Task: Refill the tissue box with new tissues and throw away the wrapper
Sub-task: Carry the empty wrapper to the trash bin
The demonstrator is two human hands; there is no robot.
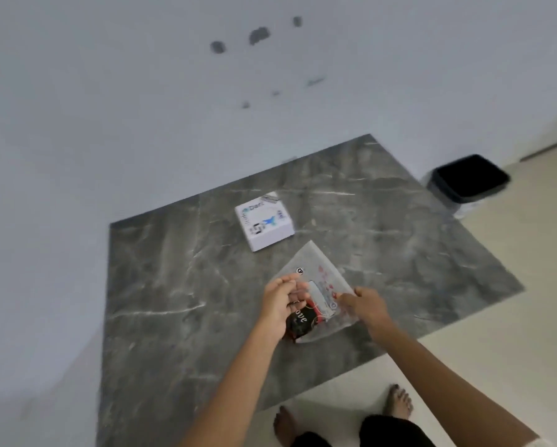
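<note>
Nearest the camera, the person's two bare feet [341, 417] stand on the pale floor [496, 317] at the near edge of a dark marble-patterned table [161, 285], with both forearms reaching forward over it. Working left to right: the left hand [278, 303] is part-closed, fingers curled around the dark end of the tissue pack [303, 319]; how firm the grip is cannot be confirmed because of motion blur. The tissue pack lies on the table, part in and part out of its clear plastic wrapper [316, 269], which fans out flat away from the person. The right hand [364, 304] is closed in a pinch on the wrapper's right edge. This opposed hold suggests one hand anchors the film while the other draws the contents clear, so the step in hand is judged to be unwrapping. The white tissue box [264, 222] sits further back on the table, well apart from both hands, its printed top facing up; whether its opening is accessible cannot be determined. At far right, a black-lined bin [469, 177] stands on the floor just beyond the table's corner, within convenient reach for discarding the wrapper. Refilling and disposal are both not yet done.
</note>
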